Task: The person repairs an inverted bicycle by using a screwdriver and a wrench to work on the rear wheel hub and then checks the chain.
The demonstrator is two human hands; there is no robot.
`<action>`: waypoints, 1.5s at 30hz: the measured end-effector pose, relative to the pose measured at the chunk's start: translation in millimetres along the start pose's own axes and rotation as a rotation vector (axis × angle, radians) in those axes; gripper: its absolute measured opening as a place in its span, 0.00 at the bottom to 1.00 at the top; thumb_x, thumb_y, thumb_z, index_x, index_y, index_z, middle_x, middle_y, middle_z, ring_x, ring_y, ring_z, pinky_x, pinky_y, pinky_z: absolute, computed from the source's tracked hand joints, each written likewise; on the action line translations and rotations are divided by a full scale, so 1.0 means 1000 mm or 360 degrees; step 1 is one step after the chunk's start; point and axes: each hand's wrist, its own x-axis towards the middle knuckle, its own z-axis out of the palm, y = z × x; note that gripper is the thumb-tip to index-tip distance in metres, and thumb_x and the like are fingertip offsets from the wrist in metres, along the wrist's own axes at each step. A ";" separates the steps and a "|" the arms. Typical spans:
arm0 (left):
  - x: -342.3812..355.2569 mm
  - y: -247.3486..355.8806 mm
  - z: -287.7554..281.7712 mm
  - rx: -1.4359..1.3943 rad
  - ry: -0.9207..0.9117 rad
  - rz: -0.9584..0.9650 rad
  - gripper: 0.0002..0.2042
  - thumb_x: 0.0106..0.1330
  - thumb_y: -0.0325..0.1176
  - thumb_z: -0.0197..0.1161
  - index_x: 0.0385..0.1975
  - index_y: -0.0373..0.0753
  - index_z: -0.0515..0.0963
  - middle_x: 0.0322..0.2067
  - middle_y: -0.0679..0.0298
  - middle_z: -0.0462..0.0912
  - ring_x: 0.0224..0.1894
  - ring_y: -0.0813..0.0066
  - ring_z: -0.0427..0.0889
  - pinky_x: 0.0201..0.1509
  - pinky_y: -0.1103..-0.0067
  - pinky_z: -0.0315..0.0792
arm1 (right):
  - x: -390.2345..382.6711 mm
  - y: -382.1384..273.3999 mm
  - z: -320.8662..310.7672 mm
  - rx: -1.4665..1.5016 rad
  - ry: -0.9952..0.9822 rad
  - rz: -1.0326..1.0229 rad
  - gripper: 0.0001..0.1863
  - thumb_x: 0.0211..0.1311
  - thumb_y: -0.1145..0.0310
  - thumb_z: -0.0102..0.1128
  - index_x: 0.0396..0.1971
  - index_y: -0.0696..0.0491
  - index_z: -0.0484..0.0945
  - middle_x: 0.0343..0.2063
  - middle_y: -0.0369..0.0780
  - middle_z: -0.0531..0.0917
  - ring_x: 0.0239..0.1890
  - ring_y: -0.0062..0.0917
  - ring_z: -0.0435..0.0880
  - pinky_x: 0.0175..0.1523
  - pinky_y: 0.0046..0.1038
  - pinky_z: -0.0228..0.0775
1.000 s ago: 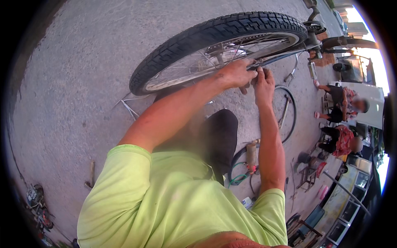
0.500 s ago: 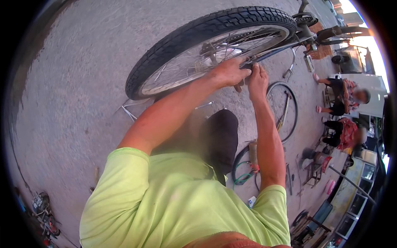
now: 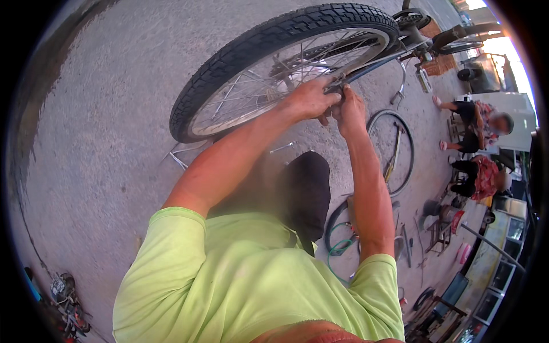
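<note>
A bicycle wheel with a black treaded tyre and thin spokes takes up the upper middle, joined to the bicycle frame running to the right. Beside its hub my left hand is closed, with the fingers bent over a small part at the frame end. My right hand pinches close against it, thumb and fingers pressed together at the same spot. What lies between the fingers is dark and mostly hidden by them. A chain and sprocket show behind the spokes.
A loose tyre lies on the concrete right of my right forearm, with a pump-like tool inside it. Nearby are a green hose and several long tools. Two people sit at the far right. A small spanner lies near my knee.
Both hands stay together at the hub and have shifted slightly up and left in the picture. The wheel has also shifted a little leftward as the view moved.
</note>
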 end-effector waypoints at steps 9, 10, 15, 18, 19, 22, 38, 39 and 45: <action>0.005 -0.007 0.000 -0.0038 0.0016 0.0047 0.35 0.73 0.37 0.58 0.76 0.36 0.52 0.36 0.56 0.86 0.30 0.67 0.88 0.37 0.74 0.80 | -0.002 0.001 0.011 0.0162 0.0087 0.0003 0.16 0.77 0.59 0.49 0.35 0.56 0.77 0.23 0.34 0.77 0.20 0.16 0.71 0.23 0.21 0.58; 0.004 -0.006 0.001 -0.0071 0.0014 0.0078 0.35 0.73 0.38 0.58 0.76 0.36 0.51 0.36 0.56 0.86 0.30 0.67 0.88 0.36 0.74 0.80 | 0.000 0.001 0.007 0.0240 0.0012 0.0083 0.16 0.77 0.59 0.49 0.35 0.56 0.77 0.23 0.34 0.78 0.20 0.16 0.71 0.23 0.21 0.59; -0.001 0.001 -0.005 0.0032 -0.0007 -0.0015 0.36 0.73 0.39 0.58 0.77 0.36 0.50 0.35 0.58 0.87 0.31 0.68 0.89 0.40 0.74 0.80 | -0.013 -0.011 0.019 -0.0116 0.0093 -0.0005 0.17 0.77 0.59 0.48 0.34 0.55 0.78 0.24 0.34 0.79 0.20 0.16 0.71 0.23 0.21 0.58; -0.001 0.002 -0.003 0.0080 -0.0025 -0.0036 0.37 0.73 0.39 0.58 0.77 0.36 0.50 0.35 0.58 0.87 0.31 0.68 0.89 0.42 0.73 0.79 | -0.006 0.006 0.015 -0.0512 0.0179 -0.0577 0.16 0.77 0.58 0.48 0.35 0.54 0.77 0.24 0.34 0.78 0.20 0.16 0.71 0.23 0.21 0.58; 0.000 0.001 -0.004 0.0082 -0.0025 -0.0036 0.37 0.73 0.40 0.58 0.77 0.36 0.50 0.35 0.58 0.87 0.31 0.67 0.89 0.42 0.73 0.79 | -0.004 0.006 0.015 -0.0355 0.0151 -0.0403 0.16 0.77 0.58 0.49 0.35 0.54 0.77 0.24 0.34 0.78 0.20 0.16 0.71 0.23 0.21 0.58; 0.002 -0.003 -0.003 -0.0012 -0.0005 0.0024 0.37 0.73 0.40 0.59 0.77 0.36 0.51 0.34 0.56 0.86 0.31 0.66 0.89 0.42 0.73 0.79 | 0.001 0.004 0.008 0.0097 0.0034 0.0032 0.15 0.76 0.59 0.49 0.35 0.55 0.78 0.24 0.34 0.78 0.22 0.15 0.72 0.24 0.21 0.60; 0.008 -0.013 -0.003 -0.0102 -0.0030 0.0094 0.35 0.73 0.39 0.58 0.76 0.35 0.53 0.35 0.55 0.85 0.30 0.66 0.88 0.38 0.73 0.80 | -0.008 -0.006 0.013 0.0103 -0.0006 0.0095 0.18 0.78 0.58 0.46 0.35 0.55 0.79 0.23 0.34 0.78 0.20 0.17 0.71 0.24 0.21 0.59; 0.006 -0.012 -0.005 -0.0061 -0.0025 0.0079 0.35 0.73 0.39 0.58 0.76 0.35 0.53 0.35 0.55 0.85 0.30 0.66 0.88 0.38 0.73 0.80 | -0.012 -0.010 0.017 -0.0074 0.0030 0.0037 0.18 0.78 0.58 0.46 0.35 0.55 0.79 0.23 0.35 0.77 0.20 0.17 0.71 0.24 0.21 0.59; 0.010 -0.015 -0.002 -0.0115 -0.0013 0.0083 0.35 0.72 0.38 0.60 0.75 0.34 0.54 0.35 0.56 0.86 0.30 0.67 0.88 0.36 0.73 0.81 | 0.000 0.011 0.013 -0.0277 0.0141 -0.0294 0.19 0.77 0.56 0.47 0.36 0.56 0.78 0.23 0.35 0.78 0.20 0.18 0.72 0.24 0.22 0.60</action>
